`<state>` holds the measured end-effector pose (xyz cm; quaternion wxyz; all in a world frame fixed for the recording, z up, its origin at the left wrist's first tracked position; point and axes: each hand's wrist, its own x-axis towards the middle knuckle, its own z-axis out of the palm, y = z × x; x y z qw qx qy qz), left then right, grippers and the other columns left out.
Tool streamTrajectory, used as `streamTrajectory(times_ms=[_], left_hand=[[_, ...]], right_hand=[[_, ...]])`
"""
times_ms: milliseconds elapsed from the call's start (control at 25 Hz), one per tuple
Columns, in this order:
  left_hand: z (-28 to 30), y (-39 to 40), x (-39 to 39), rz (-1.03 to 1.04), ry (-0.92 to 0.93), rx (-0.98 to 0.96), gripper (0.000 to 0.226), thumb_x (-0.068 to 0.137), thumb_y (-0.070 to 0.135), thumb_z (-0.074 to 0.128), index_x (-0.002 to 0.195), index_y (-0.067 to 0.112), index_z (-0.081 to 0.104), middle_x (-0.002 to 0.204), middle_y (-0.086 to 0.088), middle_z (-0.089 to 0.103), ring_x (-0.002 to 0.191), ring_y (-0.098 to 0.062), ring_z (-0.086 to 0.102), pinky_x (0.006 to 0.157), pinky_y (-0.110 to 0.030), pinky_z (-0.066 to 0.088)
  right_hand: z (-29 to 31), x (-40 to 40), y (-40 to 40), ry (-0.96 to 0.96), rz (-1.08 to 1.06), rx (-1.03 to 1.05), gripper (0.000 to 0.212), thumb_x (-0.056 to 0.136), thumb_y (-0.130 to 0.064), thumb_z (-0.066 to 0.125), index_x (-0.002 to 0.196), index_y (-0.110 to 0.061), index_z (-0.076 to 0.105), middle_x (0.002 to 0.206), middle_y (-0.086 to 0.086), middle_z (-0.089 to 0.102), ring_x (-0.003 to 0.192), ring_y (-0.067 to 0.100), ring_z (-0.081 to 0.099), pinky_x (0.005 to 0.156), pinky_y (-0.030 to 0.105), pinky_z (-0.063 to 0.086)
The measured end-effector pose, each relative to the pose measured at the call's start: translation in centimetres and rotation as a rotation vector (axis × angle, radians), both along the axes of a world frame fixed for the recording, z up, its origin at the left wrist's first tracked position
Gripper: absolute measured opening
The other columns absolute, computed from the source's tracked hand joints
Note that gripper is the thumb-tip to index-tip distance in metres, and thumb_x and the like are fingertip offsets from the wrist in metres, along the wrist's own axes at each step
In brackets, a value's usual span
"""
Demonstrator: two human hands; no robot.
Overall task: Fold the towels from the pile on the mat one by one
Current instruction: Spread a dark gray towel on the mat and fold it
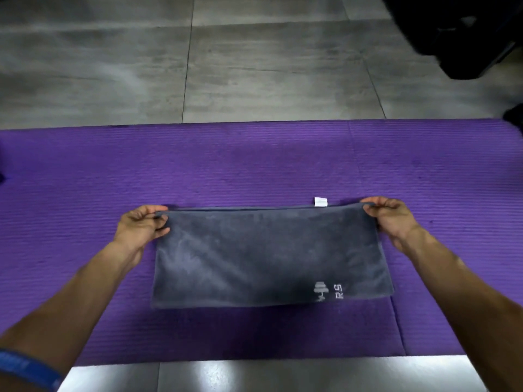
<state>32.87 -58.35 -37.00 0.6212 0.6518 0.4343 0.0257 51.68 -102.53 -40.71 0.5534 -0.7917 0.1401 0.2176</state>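
Observation:
A dark grey towel (268, 256) lies folded in a wide rectangle on the purple mat (254, 165). It has a small white tag (320, 201) at its far edge and pale lettering near its front right corner. My left hand (141, 226) pinches the far left corner, and my right hand (392, 215) pinches the far right corner. Both corners sit at the far edge, just above the mat. No pile of towels is in view.
Grey floor tiles (254, 66) lie beyond the mat and a shiny strip of floor (254, 374) lies in front of it. A dark object (467, 32) fills the far right corner. A blue wristband (25, 369) is on my left arm.

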Motion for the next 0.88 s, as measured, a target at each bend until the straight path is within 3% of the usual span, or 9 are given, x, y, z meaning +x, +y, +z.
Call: streamTrajectory(times_ms=[80, 160, 240, 320, 440, 560, 640, 720, 880], left_hand=[[-0.5, 0.5, 1.1, 0.024, -0.027, 0.044, 0.029, 0.091, -0.012, 0.052, 0.084, 0.016, 0.059, 0.079, -0.004, 0.056, 0.058, -0.001, 0.060, 0.052, -0.012, 0.053], [-1.3, 0.7, 1.5, 0.017, 0.000, 0.117, 0.025, 0.090, -0.012, 0.055, 0.086, 0.013, 0.059, 0.082, -0.009, 0.058, 0.072, -0.012, 0.062, 0.053, -0.011, 0.052], [-2.5, 0.3, 0.8, -0.119, 0.124, 0.544, 0.018, 0.087, -0.006, 0.061, 0.102, 0.004, 0.061, 0.101, -0.021, 0.062, 0.094, -0.034, 0.061, 0.073, -0.019, 0.054], [-3.9, -2.0, -1.2, -0.434, 0.105, 0.961, 0.036, 0.087, 0.011, 0.058, 0.122, 0.002, 0.057, 0.125, -0.024, 0.056, 0.114, -0.041, 0.054, 0.100, -0.039, 0.043], [-6.6, -7.0, -7.3, -0.789, 0.046, 1.032, 0.054, 0.097, 0.029, 0.036, 0.145, 0.006, 0.040, 0.154, -0.015, 0.033, 0.143, -0.031, 0.030, 0.116, -0.046, 0.026], [-7.8, -8.2, -12.2, -0.759, 0.202, 1.136, 0.058, 0.100, 0.036, 0.024, 0.147, 0.005, 0.037, 0.156, -0.015, 0.029, 0.145, -0.033, 0.026, 0.114, -0.051, 0.026], [-7.3, -8.0, -11.3, -0.731, 0.278, 1.177, 0.059, 0.096, 0.036, 0.030, 0.144, 0.003, 0.041, 0.152, -0.019, 0.035, 0.141, -0.036, 0.032, 0.113, -0.052, 0.028], [-6.6, -7.8, -8.7, -0.751, 0.262, 1.185, 0.060, 0.094, 0.038, 0.034, 0.144, 0.006, 0.042, 0.152, -0.019, 0.035, 0.141, -0.035, 0.031, 0.115, -0.051, 0.023], [-7.7, -5.8, -3.4, -0.735, 0.297, 1.170, 0.068, 0.096, 0.056, 0.023, 0.152, 0.019, 0.029, 0.159, -0.013, 0.022, 0.147, -0.033, 0.017, 0.116, -0.052, 0.015]], right_hand=[[0.1, 0.9, 0.6, -0.053, -0.032, -0.010, 0.027, 0.093, 0.003, 0.057, 0.081, -0.020, 0.065, 0.062, -0.013, 0.063, 0.053, -0.004, 0.054, 0.052, 0.009, 0.043], [0.6, 1.0, 1.5, -0.132, -0.054, -0.099, 0.019, 0.092, 0.001, 0.060, 0.087, -0.017, 0.064, 0.071, -0.010, 0.063, 0.063, 0.001, 0.057, 0.056, 0.007, 0.041], [0.9, -0.5, 2.3, -0.380, -0.041, -0.311, 0.016, 0.090, -0.006, 0.060, 0.105, -0.009, 0.062, 0.094, 0.004, 0.066, 0.087, 0.018, 0.060, 0.077, 0.017, 0.047], [0.3, -4.2, 3.6, -0.663, 0.129, -0.503, 0.032, 0.087, -0.014, 0.052, 0.117, -0.006, 0.058, 0.115, 0.015, 0.062, 0.105, 0.029, 0.056, 0.096, 0.039, 0.045], [-2.3, -10.6, 5.3, -0.687, 0.408, -0.730, 0.048, 0.095, -0.028, 0.043, 0.139, -0.011, 0.049, 0.146, 0.014, 0.046, 0.136, 0.032, 0.040, 0.113, 0.049, 0.031], [-4.2, -11.8, 4.5, -0.586, 0.434, -0.907, 0.059, 0.098, -0.044, 0.030, 0.150, -0.017, 0.035, 0.159, 0.012, 0.029, 0.147, 0.033, 0.023, 0.120, 0.048, 0.014], [-4.3, -10.9, 3.9, -0.529, 0.455, -0.969, 0.063, 0.098, -0.049, 0.025, 0.153, -0.020, 0.027, 0.161, 0.011, 0.021, 0.149, 0.033, 0.015, 0.121, 0.046, 0.005], [-4.2, -10.7, 4.0, -0.522, 0.500, -1.004, 0.065, 0.097, -0.052, 0.024, 0.155, -0.023, 0.022, 0.163, 0.011, 0.017, 0.150, 0.035, 0.010, 0.121, 0.050, 0.003], [-4.4, -10.6, 4.4, -0.478, 0.494, -1.056, 0.069, 0.093, -0.058, 0.029, 0.156, -0.029, 0.019, 0.163, 0.010, 0.014, 0.150, 0.037, 0.009, 0.119, 0.058, 0.005]])
